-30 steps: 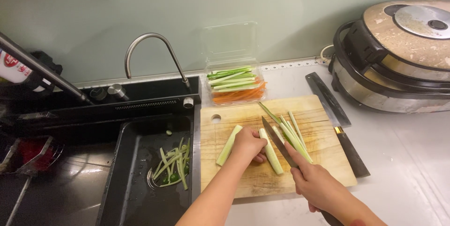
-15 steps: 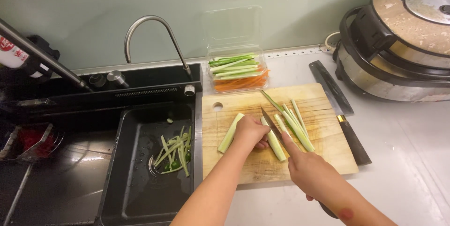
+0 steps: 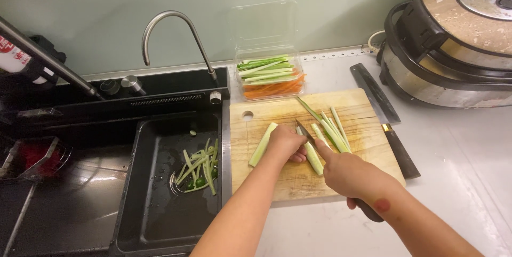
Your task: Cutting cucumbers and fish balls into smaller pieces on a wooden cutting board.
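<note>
On a wooden cutting board lie pale green cucumber pieces. My left hand presses down on one cucumber piece near the board's middle. My right hand grips a knife by its dark handle, index finger along the spine, with the blade laid lengthwise on that piece. Another cucumber piece lies left of my left hand. Several thin cut strips lie to the right of the blade.
A clear plastic box with cucumber and carrot sticks stands behind the board. A large cleaver lies at the board's right edge. A round cooker is at the far right. The black sink at left holds green peelings under a curved tap.
My view has tilted down slightly. Both hands stay on the cucumber piece, and the knife has shifted only a little along it.
</note>
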